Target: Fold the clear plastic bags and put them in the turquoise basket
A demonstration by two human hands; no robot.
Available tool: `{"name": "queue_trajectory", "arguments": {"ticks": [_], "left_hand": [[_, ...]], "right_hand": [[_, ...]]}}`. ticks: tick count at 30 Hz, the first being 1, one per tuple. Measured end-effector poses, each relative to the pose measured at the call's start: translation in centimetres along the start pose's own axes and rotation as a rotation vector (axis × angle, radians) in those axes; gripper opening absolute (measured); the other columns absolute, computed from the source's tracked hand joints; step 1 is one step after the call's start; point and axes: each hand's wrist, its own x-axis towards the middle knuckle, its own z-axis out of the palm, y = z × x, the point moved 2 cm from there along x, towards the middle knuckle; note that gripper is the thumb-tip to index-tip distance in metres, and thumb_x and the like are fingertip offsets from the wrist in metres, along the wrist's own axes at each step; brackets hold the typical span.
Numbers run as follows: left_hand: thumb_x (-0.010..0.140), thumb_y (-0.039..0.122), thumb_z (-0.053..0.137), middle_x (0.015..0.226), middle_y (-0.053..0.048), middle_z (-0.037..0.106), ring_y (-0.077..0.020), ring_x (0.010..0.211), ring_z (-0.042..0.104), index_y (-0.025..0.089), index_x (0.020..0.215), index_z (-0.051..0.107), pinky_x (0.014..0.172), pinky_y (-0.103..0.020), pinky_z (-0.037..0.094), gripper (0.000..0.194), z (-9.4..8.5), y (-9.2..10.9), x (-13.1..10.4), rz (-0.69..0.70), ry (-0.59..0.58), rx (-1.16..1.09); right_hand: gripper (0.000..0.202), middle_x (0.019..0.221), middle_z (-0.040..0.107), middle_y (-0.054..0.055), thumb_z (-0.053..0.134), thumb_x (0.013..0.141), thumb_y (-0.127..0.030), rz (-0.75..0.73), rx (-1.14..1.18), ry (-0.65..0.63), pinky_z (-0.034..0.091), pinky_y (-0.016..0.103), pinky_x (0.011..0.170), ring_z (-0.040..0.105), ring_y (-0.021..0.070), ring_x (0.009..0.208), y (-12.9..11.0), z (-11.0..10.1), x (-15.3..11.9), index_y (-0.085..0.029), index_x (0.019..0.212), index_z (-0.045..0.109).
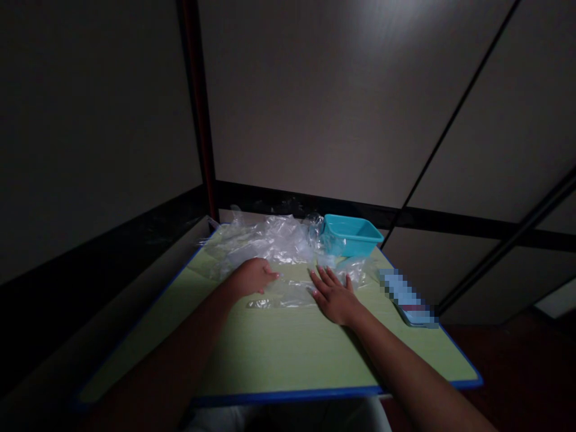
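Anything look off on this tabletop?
The clear plastic is rumpled and sprawled, reaching the far-left corner of the table and the teal bin. The flat item near the right edge is pixelated, hiding its detail. No spill visible.

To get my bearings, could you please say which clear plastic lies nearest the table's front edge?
The strip stretching left from the right hand; the heap and the piece before the bin lie farther back.
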Motion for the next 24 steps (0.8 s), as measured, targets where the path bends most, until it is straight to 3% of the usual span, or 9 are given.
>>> {"name": "queue_trajectory", "arguments": {"ticks": [6, 12, 17, 24], "left_hand": [[0.058, 0.020, 0.059, 0.053, 0.002, 0.058, -0.0118, 0.043, 0.054, 0.016, 0.060, 0.053, 0.045, -0.022, 0.042, 0.008, 1.0, 0.2, -0.1, -0.037, -0.113, -0.097], [0.058, 0.031, 0.060, 0.045, 0.002, 0.053, -0.0123, 0.045, 0.052, 0.015, 0.050, 0.055, 0.046, -0.023, 0.042, 0.018, 0.5, 0.4, -0.2, -0.089, -0.145, -0.131], [0.052, 0.035, 0.063, 0.052, 0.002, 0.051, -0.0141, 0.055, 0.050, 0.015, 0.055, 0.060, 0.045, -0.022, 0.042, 0.020, -0.4, 0.5, -0.4, -0.103, -0.104, -0.127], [0.055, 0.034, 0.060, 0.055, 0.002, 0.047, -0.0171, 0.064, 0.053, 0.018, 0.055, 0.054, 0.047, -0.021, 0.043, 0.018, -1.4, 0.1, -0.2, -0.151, 0.004, -0.155]], "right_hand": [[0.055, 0.149, 0.002, 0.000, 0.010, 0.090, -0.051, 0.006, 0.007, -0.016, -0.002, 0.060, 0.100, 0.001, 0.0227, 0.136, 0.0, -0.2, 0.0, -0.032, 0.141, 0.005], [0.055, 0.149, 0.002, 0.000, 0.010, 0.090, -0.051, 0.009, 0.003, -0.024, -0.002, 0.060, 0.100, 0.001, 0.0229, 0.136, 0.0, -0.2, 0.0, -0.032, 0.141, 0.003], [0.055, 0.149, 0.002, 0.001, 0.012, 0.090, -0.051, -0.003, 0.022, -0.014, -0.002, 0.061, 0.099, 0.001, 0.0222, 0.136, 0.2, -0.1, 0.1, -0.032, 0.141, 0.004], [0.054, 0.149, 0.004, 0.002, 0.012, 0.090, -0.050, -0.011, 0.035, 0.004, -0.002, 0.060, 0.100, 0.003, 0.0220, 0.136, 0.2, -0.1, 0.0, -0.033, 0.141, 0.006]]}}
